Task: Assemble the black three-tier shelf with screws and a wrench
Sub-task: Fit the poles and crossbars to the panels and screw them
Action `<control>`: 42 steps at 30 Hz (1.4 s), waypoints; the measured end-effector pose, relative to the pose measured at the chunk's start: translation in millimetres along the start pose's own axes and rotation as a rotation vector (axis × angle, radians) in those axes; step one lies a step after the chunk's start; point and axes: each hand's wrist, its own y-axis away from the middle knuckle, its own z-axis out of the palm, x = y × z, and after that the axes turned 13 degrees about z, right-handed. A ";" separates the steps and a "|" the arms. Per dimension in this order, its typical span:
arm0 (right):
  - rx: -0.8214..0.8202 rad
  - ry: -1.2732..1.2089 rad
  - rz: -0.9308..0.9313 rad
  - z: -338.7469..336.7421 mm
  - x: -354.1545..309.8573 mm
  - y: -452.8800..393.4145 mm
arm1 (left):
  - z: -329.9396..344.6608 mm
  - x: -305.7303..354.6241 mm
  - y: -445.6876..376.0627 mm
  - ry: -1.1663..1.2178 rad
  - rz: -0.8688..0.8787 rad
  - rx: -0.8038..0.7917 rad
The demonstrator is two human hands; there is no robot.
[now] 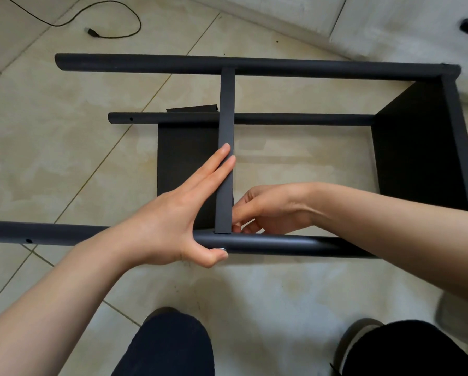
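The black shelf frame point(254, 67) was laid on its side on the tiled floor point(64, 147), its tubes point(281, 243) running left to right, one panel point(417, 147) fitted at the right end. A second panel's edge point(225, 131) ran front to back between the tubes. The left hand point(173, 213) was laid flat along it with straight fingers, thumb pressed on a screw point(223, 249). The right hand point(268, 210) was curled at the joint; what it gripped could not be told. A cable point(113, 31) was lying beyond the frame.
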 end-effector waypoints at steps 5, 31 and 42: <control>0.013 0.014 0.025 -0.9 -0.3 0.9 | -0.5 0.4 -0.5 0.007 0.013 0.012; -0.002 0.017 0.013 3.4 0.5 0.8 | 0.3 -1.7 -0.1 0.012 0.016 0.003; 0.024 -0.016 -0.016 5.2 2.4 -2.5 | 2.7 -5.3 -0.2 0.002 0.018 0.022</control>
